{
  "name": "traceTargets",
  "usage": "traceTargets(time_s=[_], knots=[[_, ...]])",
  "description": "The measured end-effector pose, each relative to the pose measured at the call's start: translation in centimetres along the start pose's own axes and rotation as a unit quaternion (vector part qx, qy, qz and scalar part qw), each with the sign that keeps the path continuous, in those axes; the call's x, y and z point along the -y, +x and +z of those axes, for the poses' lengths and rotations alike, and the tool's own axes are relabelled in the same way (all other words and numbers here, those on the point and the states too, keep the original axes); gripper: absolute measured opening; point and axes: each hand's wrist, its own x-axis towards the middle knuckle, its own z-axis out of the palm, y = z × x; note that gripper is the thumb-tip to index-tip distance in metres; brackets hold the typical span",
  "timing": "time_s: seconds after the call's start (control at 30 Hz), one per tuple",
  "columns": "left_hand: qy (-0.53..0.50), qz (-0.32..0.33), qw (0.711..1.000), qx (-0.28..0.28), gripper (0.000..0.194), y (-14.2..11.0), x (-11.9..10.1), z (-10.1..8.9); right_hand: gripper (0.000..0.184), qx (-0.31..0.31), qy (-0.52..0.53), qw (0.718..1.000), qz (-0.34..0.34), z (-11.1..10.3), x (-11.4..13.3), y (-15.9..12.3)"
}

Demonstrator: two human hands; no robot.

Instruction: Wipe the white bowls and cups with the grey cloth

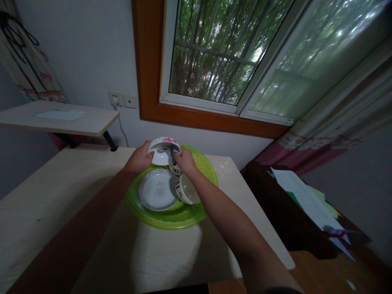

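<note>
At the far left, a pale wooden raised shelf (98,120) carries a flat sheet of paper (60,114). To its right, over the pale wooden table (165,253), the person's left hand (141,158) pinches the left rim of a round white ceramic bowl with pink flowers (159,158), tilted on its side above a round, bright green plastic basin (171,225). Below the bowl, a round white plate with a grey patterned rim (157,190) lies in the basin. Just right of the plate, a white bowl with dark red markings (189,190) leans on its side. The right hand (185,160) has its grip closed on the flowered bowl's right rim, with a crumpled greyish piece, perhaps cloth, at its fingers. Farther right, loose papers (301,196) lie on dark wooden furniture (266,200).
</note>
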Motion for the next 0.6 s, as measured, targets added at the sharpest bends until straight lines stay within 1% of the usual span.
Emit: traceTargets(time_s=[0.1,0.23,0.27,0.37,0.5,0.6], knots=[[0.015,-0.007,1.000,-0.005,0.043,-0.2,-0.3,-0.3,0.027,-0.007,-0.032,0.999,-0.015,0.0,0.2,-0.2],[0.092,-0.010,0.996,0.011,0.044,-0.5,-1.2,-0.9,0.028,0.008,-0.086,0.996,-0.022,-0.5,0.5,-0.5],[0.112,-0.001,0.994,0.021,0.046,-0.6,-1.5,-1.0,0.027,0.011,-0.102,0.994,-0.025,-0.6,0.6,-0.6],[0.165,0.017,0.986,0.026,0.052,-0.9,-2.2,-1.4,0.025,0.013,-0.137,0.990,-0.034,-1.1,1.0,-0.8],[0.209,0.035,0.977,0.017,0.059,-1.1,-2.5,-1.5,0.026,0.011,-0.136,0.990,-0.034,-1.2,1.4,-1.0],[0.210,0.035,0.977,-0.006,0.058,-1.1,-2.4,-1.5,0.026,0.008,-0.109,0.994,-0.015,-0.9,1.3,-0.9]])
